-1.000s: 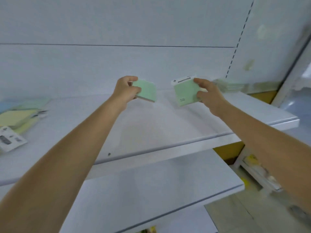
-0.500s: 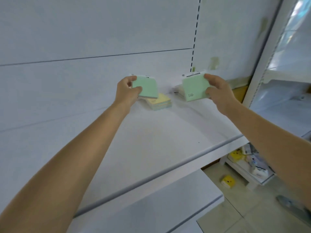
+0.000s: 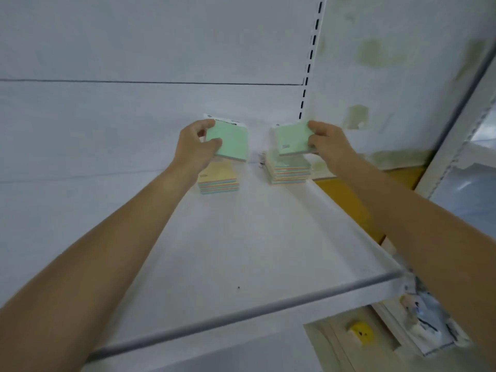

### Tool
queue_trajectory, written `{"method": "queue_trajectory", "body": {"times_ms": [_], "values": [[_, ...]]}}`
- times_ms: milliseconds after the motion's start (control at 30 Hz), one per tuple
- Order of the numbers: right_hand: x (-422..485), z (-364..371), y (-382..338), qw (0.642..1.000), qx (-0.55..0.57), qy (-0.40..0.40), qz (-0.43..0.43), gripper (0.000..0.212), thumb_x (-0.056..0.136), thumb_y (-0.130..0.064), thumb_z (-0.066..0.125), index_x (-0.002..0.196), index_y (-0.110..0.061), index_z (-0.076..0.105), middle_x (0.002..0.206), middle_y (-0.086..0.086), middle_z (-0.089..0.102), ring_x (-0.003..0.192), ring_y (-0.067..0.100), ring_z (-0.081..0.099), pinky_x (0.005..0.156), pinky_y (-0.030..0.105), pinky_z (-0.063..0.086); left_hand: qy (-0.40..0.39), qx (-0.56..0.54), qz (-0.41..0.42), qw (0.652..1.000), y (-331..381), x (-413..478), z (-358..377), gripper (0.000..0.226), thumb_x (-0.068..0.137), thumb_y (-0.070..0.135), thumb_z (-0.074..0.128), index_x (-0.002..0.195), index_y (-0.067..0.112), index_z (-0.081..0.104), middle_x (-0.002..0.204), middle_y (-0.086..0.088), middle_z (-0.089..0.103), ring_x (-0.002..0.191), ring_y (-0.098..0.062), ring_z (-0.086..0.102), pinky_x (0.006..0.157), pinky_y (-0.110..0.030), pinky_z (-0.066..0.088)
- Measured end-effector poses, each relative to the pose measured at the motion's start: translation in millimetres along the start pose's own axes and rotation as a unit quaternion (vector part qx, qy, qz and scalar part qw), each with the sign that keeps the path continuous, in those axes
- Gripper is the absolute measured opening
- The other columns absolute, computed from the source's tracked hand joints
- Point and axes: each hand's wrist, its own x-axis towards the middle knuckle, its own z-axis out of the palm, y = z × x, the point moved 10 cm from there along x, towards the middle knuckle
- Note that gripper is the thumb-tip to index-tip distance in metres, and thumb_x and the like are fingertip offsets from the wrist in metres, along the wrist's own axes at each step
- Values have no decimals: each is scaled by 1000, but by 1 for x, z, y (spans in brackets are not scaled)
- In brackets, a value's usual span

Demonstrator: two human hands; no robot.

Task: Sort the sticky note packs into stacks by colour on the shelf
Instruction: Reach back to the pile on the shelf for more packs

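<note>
Both hands, left [image 3: 197, 146] and right [image 3: 326, 142], each clamped on a green pack [image 3: 230, 140] [image 3: 294, 139]. Risk: landing on mixed-colour stacks [image 3: 288, 167], toppling them.

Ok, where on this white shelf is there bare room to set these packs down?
Bare: the white shelf from its front lip back to both stacks. Crowded: rear corner, yellow-topped stack and green-topped stack, narrow gap between.

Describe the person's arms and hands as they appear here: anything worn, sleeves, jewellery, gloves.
Both arms are bare along the whole length that shows, from the bottom corners of the frame up to the wrists; no sleeve reaches into view. The left hand and right hand are ungloved. No watch, bracelet or ring is visible on either, though the picture is somewhat soft, so a thin band could be missed.
</note>
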Motion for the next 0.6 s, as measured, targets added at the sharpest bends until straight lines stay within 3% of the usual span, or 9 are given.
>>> {"method": "queue_trajectory", "body": {"times_ms": [67,100,133,200,267,300,367,500,600], "values": [[9,16,8,998,-44,-41,1,37,90,-4,43,126,-8,53,128,6,52,119,22,47,103,33,42,25,-6,-1,1000,2,0,2,44,84,0,58,127,8,53,114,-5,49,119,-23,52,87,-33,56],[13,21,13,995,-87,-52,-2,25,89,-7,43,103,-15,62,106,2,58,106,21,48,92,29,43,34,-12,-2,999,3,-1,3,44,84,0,57,127,9,53,114,-5,49,116,-22,53,75,-25,56],[16,26,16,989,-135,-57,-12,24,88,-9,41,74,-22,55,80,-2,52,91,20,45,77,29,38,41,-16,-6,999,2,-2,3,44,84,0,57,127,8,53,114,-6,49,112,-20,53,64,-16,54],[17,30,18,976,-209,-56,-38,35,87,-7,38,56,-19,29,60,0,33,79,21,37,72,30,25,53,-15,-12,998,4,-6,5,44,84,0,57,127,8,52,115,-6,49,109,-18,52,53,-7,50],[12,29,17,968,-239,-57,-50,27,90,-10,37,66,-11,50,73,8,51,87,27,46,81,32,29,56,-16,-15,998,7,-8,11,44,85,0,56,128,7,52,115,-5,49,106,-17,52,52,-6,49],[11,28,17,968,-240,-57,-52,26,92,-13,37,92,-5,62,98,15,58,103,32,49,91,34,33,55,-15,-18,998,9,-8,16,44,85,-1,56,128,7,52,114,-5,49,103,-17,52,52,-7,49],[5,20,17,975,-214,-49,-42,42,94,-21,40,135,-11,45,139,18,37,130,33,34,108,36,28,49,-8,-20,999,12,-8,27,44,85,-1,57,128,6,52,112,-5,49,100,-17,53,57,-11,51],[-16,7,18,982,-173,-44,-60,60,92,-26,47,144,-10,22,148,16,23,137,31,26,110,36,26,24,13,-15,1000,21,-7,58,45,83,1,60,127,3,51,108,-7,50,101,-20,52,93,-37,51],[-40,6,27,979,-183,-59,-63,73,88,-30,56,144,-7,17,147,16,23,137,31,23,111,36,23,5,30,-28,999,26,-6,82,49,82,6,64,129,2,50,113,-13,54,106,-23,56,100,-41,49]]}}
